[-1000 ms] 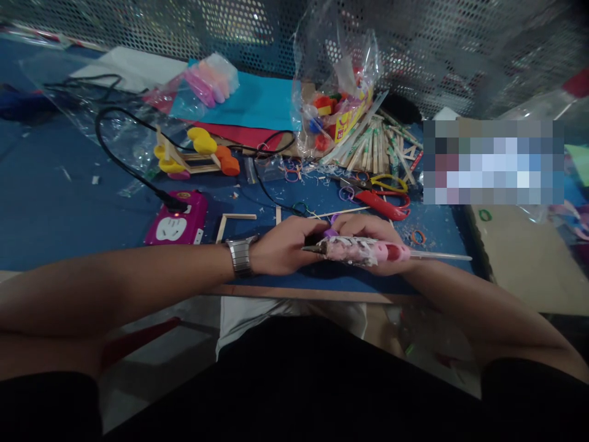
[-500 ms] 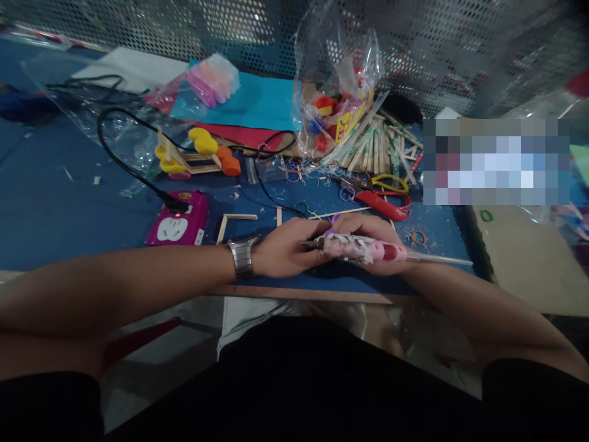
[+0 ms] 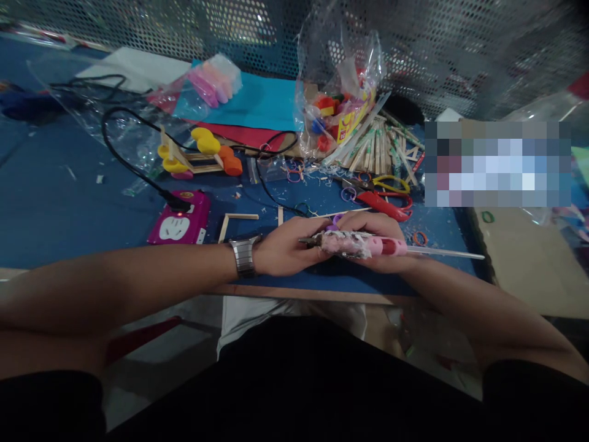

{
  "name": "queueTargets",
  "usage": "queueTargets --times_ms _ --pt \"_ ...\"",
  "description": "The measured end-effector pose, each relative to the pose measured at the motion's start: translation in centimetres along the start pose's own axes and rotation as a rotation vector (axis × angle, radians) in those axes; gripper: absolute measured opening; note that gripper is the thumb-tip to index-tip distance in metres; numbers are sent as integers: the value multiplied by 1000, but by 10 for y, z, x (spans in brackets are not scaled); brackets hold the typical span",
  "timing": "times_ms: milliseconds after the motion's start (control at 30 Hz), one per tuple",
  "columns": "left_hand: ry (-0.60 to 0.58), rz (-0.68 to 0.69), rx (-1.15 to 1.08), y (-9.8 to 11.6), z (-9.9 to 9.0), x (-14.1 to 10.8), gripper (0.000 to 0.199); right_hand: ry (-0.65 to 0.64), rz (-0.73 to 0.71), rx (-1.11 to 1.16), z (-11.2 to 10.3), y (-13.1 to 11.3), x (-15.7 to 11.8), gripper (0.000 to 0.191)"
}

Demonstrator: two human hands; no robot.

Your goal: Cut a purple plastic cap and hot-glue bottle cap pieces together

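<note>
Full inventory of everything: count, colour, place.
glue gun: 1, pink, in right hand
scissors: unclear, red/yellow, right
socket: 1, magenta, left
cord: unclear, black, left
disc frame: 1, yellow/orange, left
L-frame: 1, pale, left
bag: 1, clear, back
sticks: many, pale, beside bag
papers: 3+, blue/red/white, back
pack: 1, pastel, back
rings: several, mixed, centre
cardboard: 1, tan, right
mesh: 1, grey, back
table: 1, blue, beneath
watch: 1, silver, left wrist
hands: 2, bare, centre

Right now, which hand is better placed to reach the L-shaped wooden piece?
Probably the left hand: it is nearer the L-shaped wooden piece, while the right hand holds the pink glue gun. Whether the left also grips something is hidden.
</note>
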State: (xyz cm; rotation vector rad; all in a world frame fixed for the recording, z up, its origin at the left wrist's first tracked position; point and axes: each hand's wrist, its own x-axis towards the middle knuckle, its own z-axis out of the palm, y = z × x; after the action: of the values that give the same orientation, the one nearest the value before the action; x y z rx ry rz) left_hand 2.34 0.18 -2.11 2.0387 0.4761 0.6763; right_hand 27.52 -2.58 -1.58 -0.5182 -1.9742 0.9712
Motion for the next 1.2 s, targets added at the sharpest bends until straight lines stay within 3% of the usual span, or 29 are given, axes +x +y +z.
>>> queueTargets --times_ms 167,467,800,900,1200 --pt "-3 -4 -27 1 1 0 34 0 58 -24 -2 -3 -1 29" --pt "-55 -25 31 4 -3 1 31 -25 -78 -115 1 -3 3 36" --pt "-3 5 0 1 -1 1 29 2 -60 -161 3 -10 4 27" --pt "0 -7 14 0 0 1 31 6 -61 -130 2 -7 4 32" --pt "-115 1 54 3 -4 -1 26 -79 -99 -118 -2 -6 4 27"
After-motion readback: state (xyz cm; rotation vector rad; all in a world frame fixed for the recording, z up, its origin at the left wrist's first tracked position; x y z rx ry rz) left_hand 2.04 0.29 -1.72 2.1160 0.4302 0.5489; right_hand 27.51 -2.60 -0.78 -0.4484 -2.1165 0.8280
